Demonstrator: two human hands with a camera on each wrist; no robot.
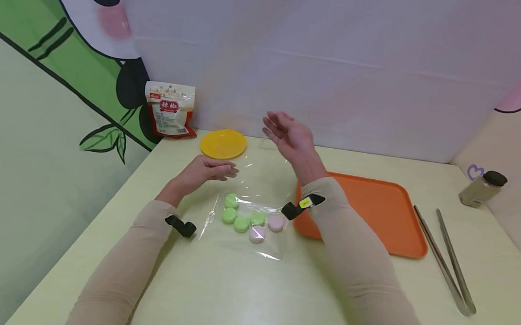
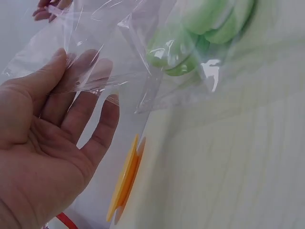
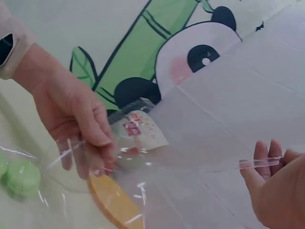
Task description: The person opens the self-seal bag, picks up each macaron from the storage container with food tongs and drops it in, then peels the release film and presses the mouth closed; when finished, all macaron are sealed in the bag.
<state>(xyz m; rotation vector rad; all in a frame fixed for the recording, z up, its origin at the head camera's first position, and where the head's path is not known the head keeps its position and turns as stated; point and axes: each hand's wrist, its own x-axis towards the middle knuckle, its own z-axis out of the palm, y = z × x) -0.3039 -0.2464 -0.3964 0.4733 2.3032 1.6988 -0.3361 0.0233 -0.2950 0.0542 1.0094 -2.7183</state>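
Note:
A clear plastic bag (image 1: 259,189) lies and rises over the table between the two hands. Inside it are several green macarons (image 1: 242,223) and two pale pink macarons (image 1: 257,234), with a sheen of film over them. My left hand (image 1: 199,174) pinches the bag's edge at its left side; in the left wrist view its fingers (image 2: 78,109) show partly through the film. Farther back, my right hand (image 1: 295,140) is raised, and in the right wrist view it pinches a clear strip (image 3: 259,163) at the bag's upper end.
A yellow plate (image 1: 223,143) sits behind the left hand, beside a red-and-white pouch (image 1: 170,110) by the wall. Under the right forearm extends an orange tray (image 1: 372,213). Metal tongs (image 1: 445,267) lie to its right, near a black-lidded jar (image 1: 482,189).

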